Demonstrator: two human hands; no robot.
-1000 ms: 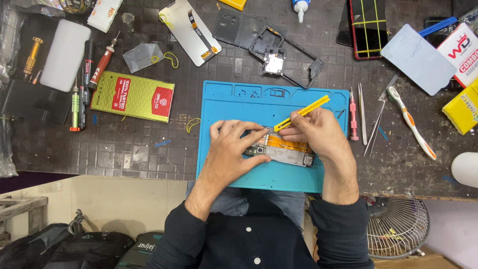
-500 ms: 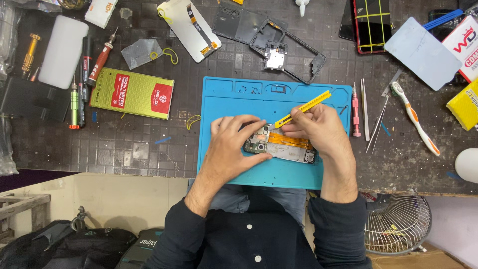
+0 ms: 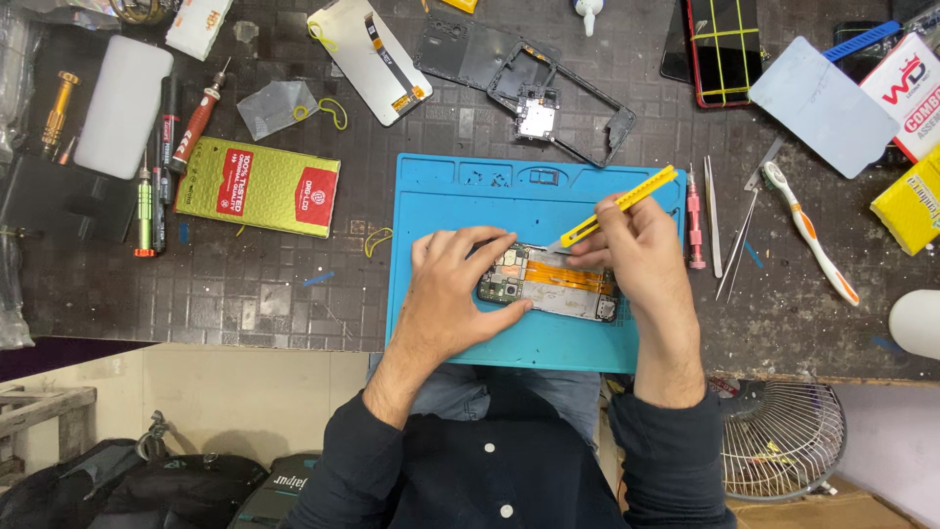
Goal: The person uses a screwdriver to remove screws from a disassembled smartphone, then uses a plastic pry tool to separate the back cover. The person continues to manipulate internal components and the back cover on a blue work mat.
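Seen from above, a person in a dark shirt works at a dark tiled workbench (image 3: pixel 245 304). An opened smartphone (image 3: pixel 548 284), back cover off and circuit board and orange ribbon cable exposed, lies lengthwise near the middle of a blue silicone repair mat (image 3: pixel 460 196). The left hand (image 3: pixel 450 289) rests flat on the mat, fingers and thumb pinching the phone's left end to steady it. The right hand (image 3: pixel 636 255) is closed around a yellow utility knife (image 3: pixel 617 206), whose tip touches the phone's upper edge; the handle slants up and right past the mat's top right corner.

The mat's upper strip and lower left part are bare, giving room around the phone. Its near edge sits close to the bench's front edge, just above the person's lap. Just right of the mat lie a pink screwdriver (image 3: pixel 693 220), tweezers (image 3: pixel 713 225) and a toothbrush (image 3: pixel 808 235). To the left sits a green and red flat box (image 3: pixel 259 186), well apart from the mat, with screwdrivers (image 3: pixel 152 196) beyond it. Above the mat lie a black phone frame (image 3: pixel 563 103) and a display panel (image 3: pixel 367 59).

The right hand hides the phone's right end. Items along the top and right edges are cut off, and the small parts on the board are too fine to make out.
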